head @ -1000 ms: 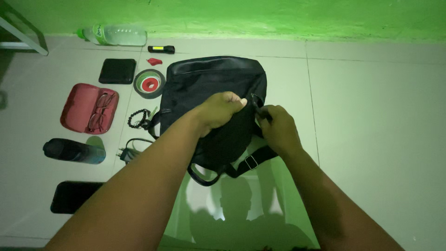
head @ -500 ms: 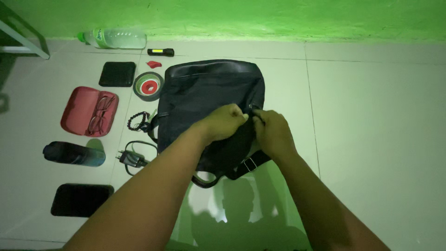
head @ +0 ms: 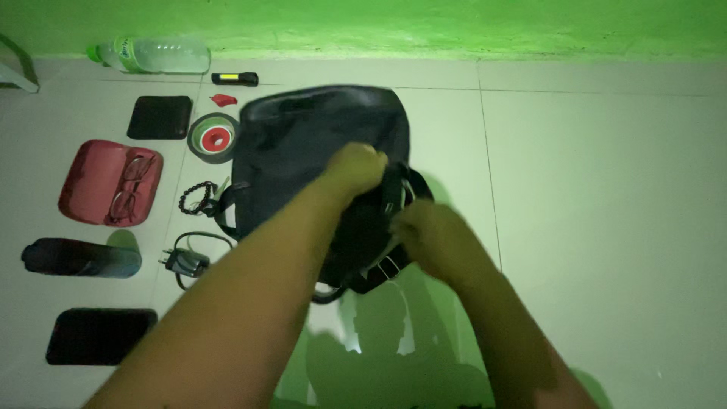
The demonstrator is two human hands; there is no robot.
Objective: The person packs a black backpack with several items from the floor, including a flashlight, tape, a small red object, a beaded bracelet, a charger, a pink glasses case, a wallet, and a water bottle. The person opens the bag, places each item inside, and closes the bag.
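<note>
we see the bag (head: 303, 144) at frame centre on the floor, our left hand (head: 354, 168) clamped on its top edge. our right hand (head: 424, 236) is blurred at the strap; grip unclear. a hard tug could sweep the beads (head: 195, 197) and charger (head: 185, 260) at its left.

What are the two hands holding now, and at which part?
The left hand grips the black bag at its near top edge. The right hand is blurred beside the strap; its hold cannot be told.
</note>
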